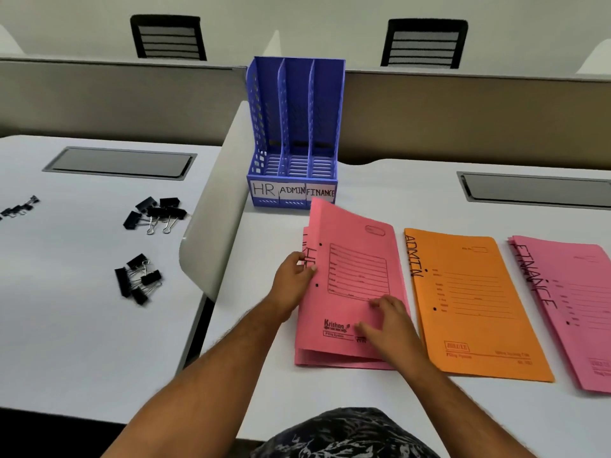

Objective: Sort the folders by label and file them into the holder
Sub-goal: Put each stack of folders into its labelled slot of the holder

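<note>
A blue three-slot holder stands at the back of the white desk, its front labelled HR, ADMIN and FINANCE; all slots look empty. In front of it lies a pink HR folder stack. My left hand grips the left spine edge of the top pink folder and lifts that side. My right hand lies flat on the lower part of the same folder, fingers spread. An orange ADMIN folder lies to the right, then a pink FINANCE folder stack, cut off by the frame edge.
A white divider separates this desk from the left desk, where black binder clips lie in several clusters. Grey cable hatches are set into both desks. Two black chairs stand beyond the back partition.
</note>
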`<action>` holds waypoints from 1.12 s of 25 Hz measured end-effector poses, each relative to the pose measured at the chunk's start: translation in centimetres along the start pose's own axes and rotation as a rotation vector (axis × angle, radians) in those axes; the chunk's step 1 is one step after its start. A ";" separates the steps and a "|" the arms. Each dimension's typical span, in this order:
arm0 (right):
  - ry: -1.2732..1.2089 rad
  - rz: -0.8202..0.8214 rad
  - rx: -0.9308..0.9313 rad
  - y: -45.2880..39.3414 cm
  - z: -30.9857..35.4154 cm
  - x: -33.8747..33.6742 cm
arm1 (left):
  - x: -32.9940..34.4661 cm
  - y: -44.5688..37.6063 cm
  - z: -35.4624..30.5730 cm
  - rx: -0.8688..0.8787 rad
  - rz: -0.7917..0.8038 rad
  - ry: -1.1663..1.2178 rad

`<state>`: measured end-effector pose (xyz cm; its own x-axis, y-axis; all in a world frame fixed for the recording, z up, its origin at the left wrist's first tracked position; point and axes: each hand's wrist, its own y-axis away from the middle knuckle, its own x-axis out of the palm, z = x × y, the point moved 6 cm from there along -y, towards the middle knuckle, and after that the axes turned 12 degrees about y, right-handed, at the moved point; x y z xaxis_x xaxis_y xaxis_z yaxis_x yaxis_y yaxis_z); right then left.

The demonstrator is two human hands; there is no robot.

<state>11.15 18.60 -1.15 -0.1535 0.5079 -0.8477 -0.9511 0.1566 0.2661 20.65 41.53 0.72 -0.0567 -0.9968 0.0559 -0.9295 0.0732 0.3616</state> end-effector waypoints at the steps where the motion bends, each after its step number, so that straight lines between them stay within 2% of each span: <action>1: -0.036 -0.021 -0.027 0.0 0.6 -0.2 | 0.0 0.3 -0.9 0.051 -0.015 0.015; 7: -0.221 -0.156 -0.302 -0.3 8.1 -3.7 | -0.7 3.4 -9.7 0.619 -0.104 -0.058; 10: -0.239 -0.163 -0.419 -1.2 13.1 -5.4 | -1.7 4.9 -14.2 0.873 -0.243 -0.061; 12: -0.230 -0.173 -0.474 -2.1 16.4 -6.3 | -2.9 5.4 -16.2 0.975 -0.351 -0.037; 17: -0.180 -0.239 -0.588 -5.1 23.5 -6.9 | -7.2 4.8 -19.1 1.031 -0.565 0.000; 22: -0.127 -0.335 -0.599 -8.9 27.6 -7.1 | -10.2 2.6 -22.3 1.031 -0.654 -0.037; 28: -0.097 -0.344 -0.568 -14.7 32.0 -7.8 | -11.7 -2.2 -26.6 1.025 -0.661 -0.103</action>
<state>34.93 39.43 16.17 0.1828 0.5865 -0.7890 -0.9389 -0.1338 -0.3170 33.08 53.84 23.97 0.5496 -0.8340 0.0485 -0.6445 -0.4601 -0.6107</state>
